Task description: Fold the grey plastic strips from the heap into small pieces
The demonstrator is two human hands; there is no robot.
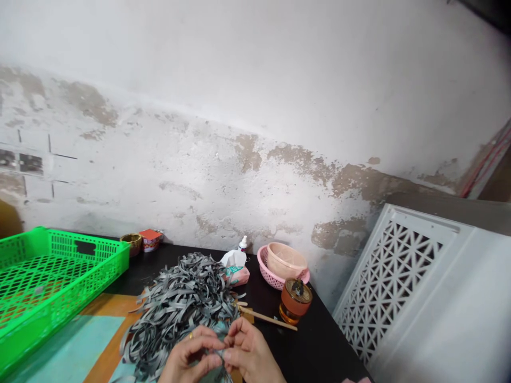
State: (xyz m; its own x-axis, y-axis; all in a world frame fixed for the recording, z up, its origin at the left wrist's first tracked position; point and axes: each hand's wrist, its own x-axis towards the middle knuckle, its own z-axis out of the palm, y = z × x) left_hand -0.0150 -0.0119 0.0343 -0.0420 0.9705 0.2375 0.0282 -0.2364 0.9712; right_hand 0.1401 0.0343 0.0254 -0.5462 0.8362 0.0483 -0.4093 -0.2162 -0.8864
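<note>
A large heap of grey fabric-like strips (183, 303) lies on the black table. At its front right edge my two hands meet, fingertips almost touching. My left hand (194, 355), with a gold ring on one finger, is pinched on a small greyish piece. Close against it, my right hand (251, 351) has its thumb and fingers pressed together at the same piece. The fingers largely cover this piece, so its shape is unclear. Just beyond my right hand lies a thin wooden stick (268, 318).
On the left stands a green plastic crate (72, 295). Behind the heap are a tissue pack (238, 275) and a white bottle (242, 243). Pink baskets (285, 260) and an amber jar (295, 301) stand right of them. A white latticed panel (393, 282) rises beside the table.
</note>
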